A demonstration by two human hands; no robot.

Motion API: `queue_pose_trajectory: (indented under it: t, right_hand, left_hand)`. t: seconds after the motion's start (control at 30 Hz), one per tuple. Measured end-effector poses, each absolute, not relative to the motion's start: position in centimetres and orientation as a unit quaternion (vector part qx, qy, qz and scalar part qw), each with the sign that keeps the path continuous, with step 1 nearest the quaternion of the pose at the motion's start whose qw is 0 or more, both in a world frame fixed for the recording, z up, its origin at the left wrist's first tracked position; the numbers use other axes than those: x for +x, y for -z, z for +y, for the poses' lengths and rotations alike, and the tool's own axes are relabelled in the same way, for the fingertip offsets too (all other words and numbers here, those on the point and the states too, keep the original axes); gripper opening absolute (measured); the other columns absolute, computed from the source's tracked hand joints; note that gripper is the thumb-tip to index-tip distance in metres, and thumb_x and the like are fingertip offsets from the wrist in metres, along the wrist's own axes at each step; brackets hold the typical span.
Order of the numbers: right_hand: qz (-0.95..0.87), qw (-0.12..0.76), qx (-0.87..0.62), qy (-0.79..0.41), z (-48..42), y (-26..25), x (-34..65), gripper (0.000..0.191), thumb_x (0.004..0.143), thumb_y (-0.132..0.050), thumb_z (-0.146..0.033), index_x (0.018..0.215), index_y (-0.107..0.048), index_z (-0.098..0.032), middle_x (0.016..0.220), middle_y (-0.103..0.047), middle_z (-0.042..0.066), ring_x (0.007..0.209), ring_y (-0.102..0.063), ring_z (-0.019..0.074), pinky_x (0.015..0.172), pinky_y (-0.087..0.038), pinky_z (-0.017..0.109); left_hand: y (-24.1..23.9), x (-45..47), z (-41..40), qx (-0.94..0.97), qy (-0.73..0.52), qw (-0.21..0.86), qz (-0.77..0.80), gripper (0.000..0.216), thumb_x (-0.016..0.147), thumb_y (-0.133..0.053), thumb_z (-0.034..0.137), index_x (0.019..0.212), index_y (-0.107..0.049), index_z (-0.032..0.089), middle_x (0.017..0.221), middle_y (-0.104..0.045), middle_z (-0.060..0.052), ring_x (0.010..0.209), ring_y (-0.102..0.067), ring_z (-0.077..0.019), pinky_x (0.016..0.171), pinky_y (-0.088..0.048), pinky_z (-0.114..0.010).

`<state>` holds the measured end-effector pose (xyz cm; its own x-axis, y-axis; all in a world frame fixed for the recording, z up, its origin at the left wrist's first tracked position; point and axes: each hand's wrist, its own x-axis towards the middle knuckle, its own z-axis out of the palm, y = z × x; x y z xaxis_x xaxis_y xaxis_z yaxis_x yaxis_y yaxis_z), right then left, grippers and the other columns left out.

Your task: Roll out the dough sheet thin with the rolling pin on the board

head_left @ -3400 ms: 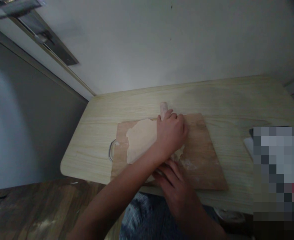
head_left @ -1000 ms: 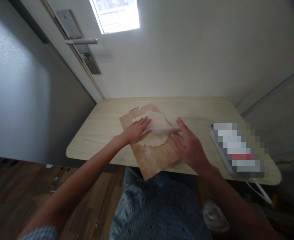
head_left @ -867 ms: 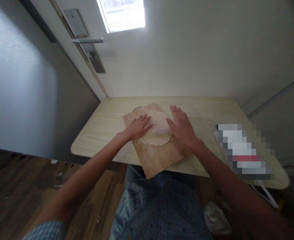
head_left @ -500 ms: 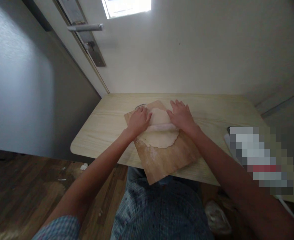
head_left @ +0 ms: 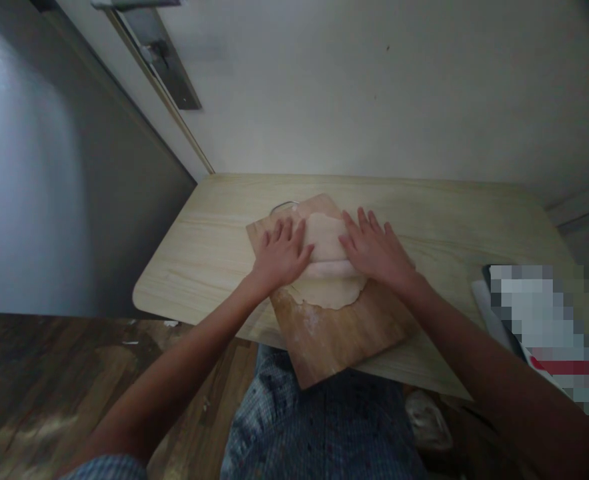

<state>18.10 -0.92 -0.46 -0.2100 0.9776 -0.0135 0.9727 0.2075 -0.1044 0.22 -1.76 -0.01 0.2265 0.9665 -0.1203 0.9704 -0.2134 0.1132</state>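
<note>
A flat sheet of pale dough (head_left: pixel 327 263) lies on a wooden cutting board (head_left: pixel 339 333) set askew on the table. A pale rolling pin (head_left: pixel 330 269) lies across the dough between my hands. My left hand (head_left: pixel 280 253) presses flat on the pin's left end, fingers stretched out. My right hand (head_left: pixel 377 250) presses flat on its right end, fingers spread. Both palms rest on the pin and neither is wrapped around it.
The light wooden table (head_left: pixel 214 233) stands against a white wall. The board's metal handle (head_left: pixel 284 205) points away from me. A blurred-out object (head_left: pixel 544 327) lies at the table's right edge. A door with a metal lock plate (head_left: pixel 167 60) is at the left; wood floor below.
Both hands settled onto the ends of the rolling pin with flat palms, and the pin shifted a little toward me on the dough. The camera view tilted downward.
</note>
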Motion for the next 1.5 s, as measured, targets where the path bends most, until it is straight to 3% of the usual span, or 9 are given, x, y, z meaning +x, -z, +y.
queue_pose_trajectory:
  t: [0.33,0.83,1.5]
  right_hand:
    - [-0.792,0.065,-0.606,0.024,-4.7,0.3,18.1,0.05,0.088,-0.029,-0.025,0.137,-0.028,-0.014,0.142,-0.028,0.015,0.13,-0.024,0.0271,0.103,-0.022,0.048]
    - [-0.796,0.118,-0.591,0.046,-9.0,1.2,18.3,0.046,0.087,-0.029,-0.022,0.129,-0.04,-0.007,0.136,-0.04,0.011,0.124,-0.037,0.0215,0.101,-0.029,0.039]
    - [-0.809,0.183,-0.553,0.079,-17.4,2.4,19.4,0.042,0.088,-0.034,-0.026,0.122,-0.047,-0.005,0.13,-0.048,0.013,0.12,-0.042,0.0227,0.1,-0.033,0.04]
  left_hand:
    - [-0.3,0.5,-5.6,0.82,-0.005,-0.005,0.572,0.052,0.091,-0.022,0.041,0.137,-0.026,0.018,0.143,-0.028,-0.01,0.132,-0.021,-0.0275,0.104,-0.021,-0.048]
    - [0.1,0.6,-10.5,0.825,-0.049,-0.011,0.563,0.051,0.089,-0.022,0.03,0.134,-0.029,0.007,0.138,-0.036,-0.011,0.129,-0.03,-0.0196,0.104,-0.027,-0.038]
    - [1.1,0.1,-18.7,0.857,-0.112,0.02,0.503,0.052,0.087,-0.03,0.029,0.133,-0.029,0.004,0.141,-0.03,-0.015,0.132,-0.022,-0.0221,0.105,-0.026,-0.04]
